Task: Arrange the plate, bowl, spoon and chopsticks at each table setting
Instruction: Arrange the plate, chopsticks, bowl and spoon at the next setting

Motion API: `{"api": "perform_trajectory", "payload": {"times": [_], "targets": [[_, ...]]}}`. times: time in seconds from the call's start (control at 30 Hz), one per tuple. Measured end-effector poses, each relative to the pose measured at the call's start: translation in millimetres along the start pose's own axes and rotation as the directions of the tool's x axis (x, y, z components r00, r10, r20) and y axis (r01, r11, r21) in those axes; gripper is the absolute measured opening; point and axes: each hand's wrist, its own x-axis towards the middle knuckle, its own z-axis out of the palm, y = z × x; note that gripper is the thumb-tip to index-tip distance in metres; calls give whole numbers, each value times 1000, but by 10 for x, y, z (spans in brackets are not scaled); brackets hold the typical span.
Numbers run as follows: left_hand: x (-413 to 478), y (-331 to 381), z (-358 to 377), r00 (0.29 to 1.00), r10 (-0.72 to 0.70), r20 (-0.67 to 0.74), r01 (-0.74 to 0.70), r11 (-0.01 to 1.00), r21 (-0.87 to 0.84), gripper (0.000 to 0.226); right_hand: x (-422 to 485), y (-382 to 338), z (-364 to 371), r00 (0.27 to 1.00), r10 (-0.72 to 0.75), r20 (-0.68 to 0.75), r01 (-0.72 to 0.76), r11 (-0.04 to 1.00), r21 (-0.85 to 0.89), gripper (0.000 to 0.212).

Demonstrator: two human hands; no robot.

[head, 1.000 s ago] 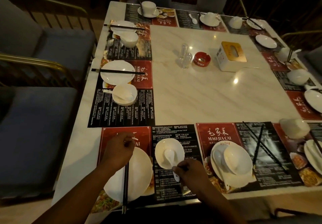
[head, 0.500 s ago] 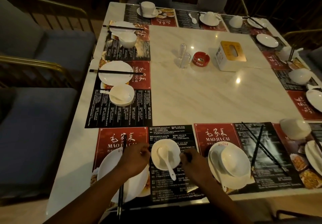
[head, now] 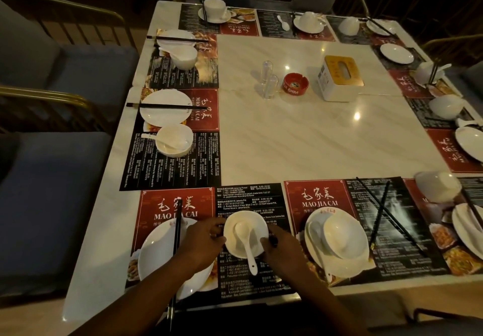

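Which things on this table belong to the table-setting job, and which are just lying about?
Job: bowl, held by left hand and right hand; spoon in it; plate with chopsticks across it.
Lying about: red ashtray, tissue box, two clear containers.

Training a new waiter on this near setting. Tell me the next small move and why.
Probably let go of the bowl. The left hand and right hand hold its rim on either side, and it already sits on the mat beside the plate, with the spoon in it and the chopsticks lying across the plate, so this setting looks arranged.
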Motion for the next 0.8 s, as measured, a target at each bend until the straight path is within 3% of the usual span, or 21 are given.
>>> {"api": "perform_trajectory", "payload": {"times": [0.4,0.53,0.6,0.67,0.73,0.8], "targets": [[14,-18,25,1000,9,-11,-10,998,-56,47,-10,-79,-41,999,41,14,-40,999,-24,36],[9,-42,23,1000,2,1,-2,998,-63,46,-118,-184,-85,979,203,12,-203,978,39,32],[3,-64,9,1000,-3,5,4,998,-69,45,-203,-230,-139,923,354,148,-379,900,213,32],[-4,-75,1,1000,0,2,0,998,-69,45,-311,-256,-208,835,382,396,-519,786,337,30],[-6,-82,6,1000,8,-1,-8,997,-70,44,-408,-250,-236,813,321,486,-511,793,330,22],[-1,-89,11,1000,6,-1,-6,997,-78,44,-462,-258,-215,836,289,467,-477,803,357,16]]}}
